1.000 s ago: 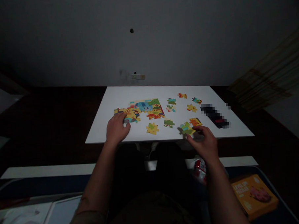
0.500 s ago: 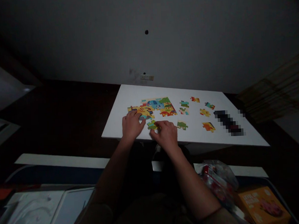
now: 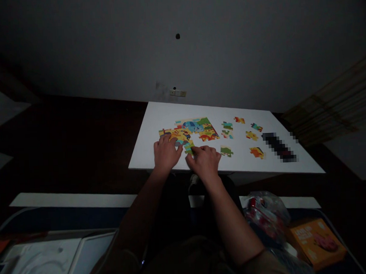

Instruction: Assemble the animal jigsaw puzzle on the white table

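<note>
A partly joined colourful jigsaw puzzle (image 3: pixel 190 130) lies on a white table (image 3: pixel 157 114). My left hand (image 3: pixel 166 154) rests flat on the puzzle's lower left corner, fingers apart. My right hand (image 3: pixel 204 162) is just to its right, fingers curled on a green and yellow puzzle piece (image 3: pixel 189 148) held against the puzzle's lower edge. Several loose pieces lie to the right, among them a green piece (image 3: pixel 226 151) and an orange piece (image 3: pixel 257 152).
A dark blurred-out object (image 3: pixel 279 147) lies on the table's right side. An orange puzzle box (image 3: pixel 316 242) and a plastic bag (image 3: pixel 265 216) sit at lower right. A white tray (image 3: pixel 40 266) is at lower left. The room is dim.
My right hand carried a green and yellow piece from the table's right front over to the puzzle's lower edge. My left hand stayed on the puzzle's corner. The camera turned left.
</note>
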{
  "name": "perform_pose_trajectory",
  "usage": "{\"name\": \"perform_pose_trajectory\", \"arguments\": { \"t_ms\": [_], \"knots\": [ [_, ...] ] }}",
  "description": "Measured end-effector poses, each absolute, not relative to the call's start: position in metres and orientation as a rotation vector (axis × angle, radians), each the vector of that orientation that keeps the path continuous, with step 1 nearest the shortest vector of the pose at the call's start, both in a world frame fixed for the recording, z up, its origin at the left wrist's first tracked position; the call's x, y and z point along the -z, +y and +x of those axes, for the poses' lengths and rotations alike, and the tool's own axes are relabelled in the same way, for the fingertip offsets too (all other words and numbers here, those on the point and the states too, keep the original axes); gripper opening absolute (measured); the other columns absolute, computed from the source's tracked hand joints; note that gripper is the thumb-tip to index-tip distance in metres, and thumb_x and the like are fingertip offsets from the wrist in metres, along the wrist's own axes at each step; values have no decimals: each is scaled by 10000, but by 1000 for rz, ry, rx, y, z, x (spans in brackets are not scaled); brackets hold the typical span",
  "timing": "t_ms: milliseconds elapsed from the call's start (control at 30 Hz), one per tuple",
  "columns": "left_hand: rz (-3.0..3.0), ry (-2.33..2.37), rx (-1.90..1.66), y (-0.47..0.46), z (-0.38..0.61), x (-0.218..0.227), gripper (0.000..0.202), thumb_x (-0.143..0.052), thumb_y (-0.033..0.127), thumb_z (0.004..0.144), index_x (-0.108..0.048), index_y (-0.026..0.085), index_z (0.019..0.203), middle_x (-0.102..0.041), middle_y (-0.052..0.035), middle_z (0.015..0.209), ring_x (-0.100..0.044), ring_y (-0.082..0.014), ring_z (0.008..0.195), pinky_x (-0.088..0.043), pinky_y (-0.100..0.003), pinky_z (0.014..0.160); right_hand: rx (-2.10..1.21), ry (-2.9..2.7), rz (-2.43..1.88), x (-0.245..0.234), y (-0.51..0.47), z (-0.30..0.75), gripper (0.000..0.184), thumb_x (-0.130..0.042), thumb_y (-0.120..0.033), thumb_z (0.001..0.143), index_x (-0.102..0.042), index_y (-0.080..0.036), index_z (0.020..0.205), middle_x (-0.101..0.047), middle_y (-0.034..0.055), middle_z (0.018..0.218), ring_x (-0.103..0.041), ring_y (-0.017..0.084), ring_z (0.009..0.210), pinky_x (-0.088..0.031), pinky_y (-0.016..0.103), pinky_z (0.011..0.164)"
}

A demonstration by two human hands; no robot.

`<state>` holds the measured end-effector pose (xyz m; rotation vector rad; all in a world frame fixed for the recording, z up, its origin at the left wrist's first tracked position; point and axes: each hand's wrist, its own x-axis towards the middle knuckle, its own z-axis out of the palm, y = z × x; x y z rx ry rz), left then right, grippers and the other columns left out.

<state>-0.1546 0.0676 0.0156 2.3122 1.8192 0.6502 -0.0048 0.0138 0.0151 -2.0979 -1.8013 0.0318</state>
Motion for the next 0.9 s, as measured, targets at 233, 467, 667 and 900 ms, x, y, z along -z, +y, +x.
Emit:
{"name": "perform_pose_trajectory", "arguments": {
  "t_ms": [233,467,667,900],
  "knots": [
    [2356,1840,-633,67,-155,-14,332,-523,395,988,-653,249,1257,-539,-102,1480,-433,-327,1385,-388,-516,1081,98,-1787,-2208,-19,12,-12,314,-558,-432,942,-747,-272,1137,-655,121,1214,-498,359,1156,-317,486,914],
    [2361,1805,-657,68,-156,-13,339,-511,387,988,-647,235,1258,-529,-117,1486,-428,-346,1383,-387,-533,1066,32,-1818,-2205,-30,12,-10,331,-519,-431,970,-740,-291,1172,-674,120,1207,-488,373,1178,-317,505,922],
    [2349,1818,-661,68,-154,-13,335,-525,378,977,-657,245,1254,-541,-111,1474,-450,-350,1361,-399,-538,1055,-30,-1848,-2152,-46,8,-9,333,-530,-432,967,-767,-266,1133,-691,145,1179,-486,392,1186,-306,545,959],
    [2348,1804,-666,68,-153,-13,359,-522,373,968,-654,234,1271,-535,-127,1478,-439,-358,1377,-383,-552,1072,33,-1811,-2081,-31,17,-6,287,-578,-437,944,-793,-263,1022,-714,149,1118,-494,400,1167,-314,579,978]
  ]
}}
